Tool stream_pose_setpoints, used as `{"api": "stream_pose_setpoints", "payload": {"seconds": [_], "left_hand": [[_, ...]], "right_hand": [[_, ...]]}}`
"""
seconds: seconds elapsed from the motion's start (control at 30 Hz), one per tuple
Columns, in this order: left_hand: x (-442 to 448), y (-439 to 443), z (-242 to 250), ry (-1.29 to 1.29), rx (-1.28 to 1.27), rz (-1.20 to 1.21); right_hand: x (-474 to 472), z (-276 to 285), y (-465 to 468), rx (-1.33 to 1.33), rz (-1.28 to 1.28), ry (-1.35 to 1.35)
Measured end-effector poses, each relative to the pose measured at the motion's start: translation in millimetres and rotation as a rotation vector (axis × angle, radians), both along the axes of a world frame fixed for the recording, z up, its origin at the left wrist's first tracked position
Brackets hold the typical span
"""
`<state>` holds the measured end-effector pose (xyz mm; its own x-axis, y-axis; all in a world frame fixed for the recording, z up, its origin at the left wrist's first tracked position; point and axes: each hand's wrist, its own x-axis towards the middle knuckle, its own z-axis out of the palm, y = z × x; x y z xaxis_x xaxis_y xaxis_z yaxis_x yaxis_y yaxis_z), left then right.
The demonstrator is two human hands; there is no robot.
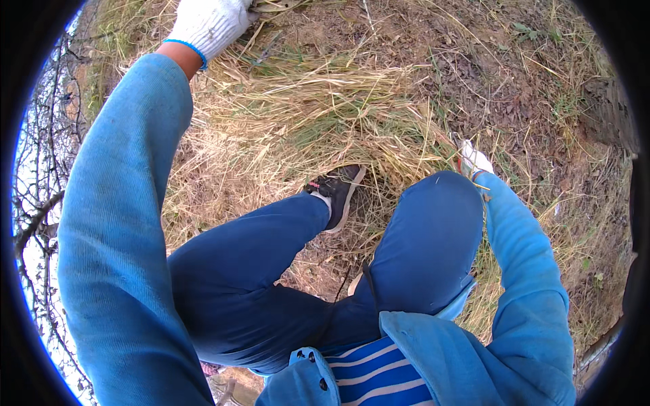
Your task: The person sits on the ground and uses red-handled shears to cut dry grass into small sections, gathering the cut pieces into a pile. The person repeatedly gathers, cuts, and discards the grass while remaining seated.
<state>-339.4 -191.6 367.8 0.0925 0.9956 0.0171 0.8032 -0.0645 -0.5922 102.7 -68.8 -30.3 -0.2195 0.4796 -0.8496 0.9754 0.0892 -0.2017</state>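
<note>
My left hand [216, 25], in a white knitted work glove with a blue cuff edge, reaches to the top left of the view. Its fingers are cut off by the picture's edge, beside some dry stalks. A spread heap of cut grass [325, 111], straw-yellow and partly green, lies on the ground in front of me. My right hand [475, 157], also in a white glove, is low at the heap's right end, just beyond my bent knee. Its fingers are mostly hidden, so its hold cannot be made out.
My dark shoe [340, 195] stands at the heap's near edge. Bare twiggy branches [38, 218] rise at the far left. A weathered piece of wood [607, 114] lies at the right. Brown soil with leaf litter [487, 81] stretches across the upper right.
</note>
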Motion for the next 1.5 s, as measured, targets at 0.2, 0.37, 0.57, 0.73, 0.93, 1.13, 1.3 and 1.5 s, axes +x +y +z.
{"api": "stream_pose_setpoints", "payload": {"seconds": [0.2,0.37,0.57,0.73,0.93,1.13,1.3,1.5], "left_hand": [[13,-5,-8,-0.117,-0.065,0.031],[-9,-48,-40,-0.312,-0.262,0.282],[-23,-133,-138,-0.585,-0.556,0.512],[16,-174,-203,-0.652,-0.693,0.349],[35,-174,-247,-0.788,-0.814,0.426],[36,-178,-265,-0.828,-0.528,0.305],[32,-165,-270,-0.838,-0.683,0.245],[31,-152,-271,-0.658,-0.808,0.147]], "right_hand": [[6,-7,-1,0.067,-0.017,0.024],[26,-18,5,0.034,0.015,0.075],[53,-54,26,0.031,-0.033,0.133],[64,-71,40,-0.257,-0.511,0.311],[66,-68,38,0.126,-0.135,0.149],[32,-41,22,0.211,0.047,-0.255],[1,-4,-16,0.439,0.152,-0.298],[-5,16,-43,0.493,0.034,-0.255]]}}
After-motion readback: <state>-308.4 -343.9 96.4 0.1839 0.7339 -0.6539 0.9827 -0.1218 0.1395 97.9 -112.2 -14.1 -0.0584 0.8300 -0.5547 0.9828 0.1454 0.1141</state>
